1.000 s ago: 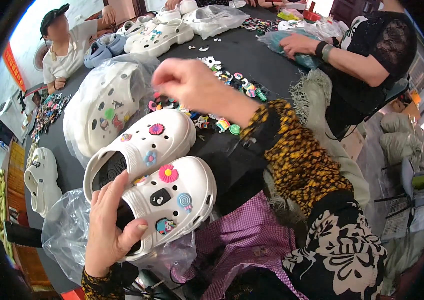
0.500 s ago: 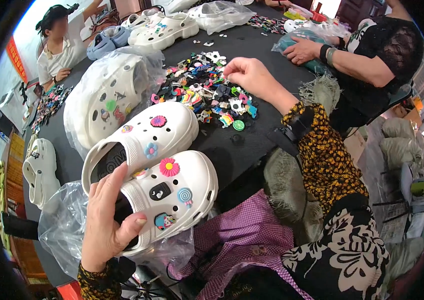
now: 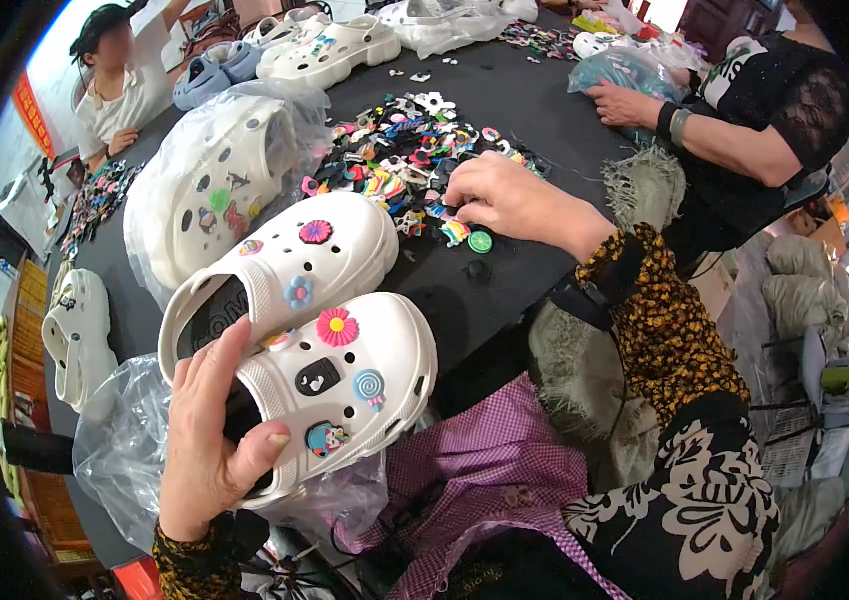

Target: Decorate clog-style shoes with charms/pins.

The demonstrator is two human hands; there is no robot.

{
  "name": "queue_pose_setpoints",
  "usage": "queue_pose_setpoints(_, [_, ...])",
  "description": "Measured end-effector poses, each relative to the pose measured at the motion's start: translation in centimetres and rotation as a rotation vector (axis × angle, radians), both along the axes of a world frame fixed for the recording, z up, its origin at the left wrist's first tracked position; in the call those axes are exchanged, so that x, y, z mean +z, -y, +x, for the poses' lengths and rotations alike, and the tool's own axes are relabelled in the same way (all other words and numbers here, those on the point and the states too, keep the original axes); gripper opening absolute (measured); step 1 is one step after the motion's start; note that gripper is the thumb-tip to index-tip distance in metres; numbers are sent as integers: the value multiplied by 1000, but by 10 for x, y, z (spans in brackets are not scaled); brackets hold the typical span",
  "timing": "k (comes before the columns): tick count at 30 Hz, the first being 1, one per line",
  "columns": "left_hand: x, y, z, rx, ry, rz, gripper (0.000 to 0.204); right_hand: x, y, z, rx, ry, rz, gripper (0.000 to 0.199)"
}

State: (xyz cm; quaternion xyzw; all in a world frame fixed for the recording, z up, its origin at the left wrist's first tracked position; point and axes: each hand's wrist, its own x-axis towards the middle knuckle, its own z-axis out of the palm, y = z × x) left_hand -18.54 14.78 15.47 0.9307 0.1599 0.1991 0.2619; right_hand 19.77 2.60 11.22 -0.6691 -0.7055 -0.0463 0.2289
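Observation:
Two white clogs lie side by side before me. The nearer clog [image 3: 385, 345] carries a pink flower, a blue lollipop, a black charm and a small figure; the farther clog [image 3: 345, 235] has a magenta flower and a blue one. My left hand [image 3: 210, 435] grips the nearer clog at its heel opening, thumb against the strap side. Over the near right part of a heap of colourful shoe charms [image 3: 385, 150], my right hand [image 3: 520, 205] reaches down with fingers curled together. What its fingertips hold, if anything, is hidden. A green citrus-slice charm [image 3: 481, 242] lies just below it.
A bagged white clog [image 3: 210, 195] stands beyond my pair, and another white clog [image 3: 80, 335] sits at the left. More clogs [image 3: 330, 50] line the far side. One person [image 3: 120, 90] sits far left; another person's hands [image 3: 625, 105] handle a teal bag at right.
My right hand has lowered and moved slightly right, from above the charm heap down onto its near edge. The left hand and the clogs stay almost in place.

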Motion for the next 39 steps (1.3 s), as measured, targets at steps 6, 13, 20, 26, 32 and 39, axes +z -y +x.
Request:
queue_pose_setpoints(6, [2, 3, 4, -7, -7, -32, 84, -1, 2, 36, -58, 221, 120, 16])
queue_pose_setpoints(13, [1, 0, -1, -1, -25, -14, 84, 4, -4, 38, -268, 12, -74, 27])
queue_pose_setpoints(20, [0, 0, 2, -4, -19, 15, 85, -3, -16, 37, -128, -190, -126, 36])
queue_pose_setpoints(26, [1, 1, -1, 11, -32, 0, 85, 23, -16, 4, -98, -512, -168, 37])
queue_pose_setpoints(32, [1, 1, 1, 7, -35, 2, 85, 16, -11, 27, -154, -416, -85, 28])
queue_pose_setpoints(39, [2, 2, 1, 13, -26, -6, 85, 9, -8, 22, -103, -319, -214, 26])
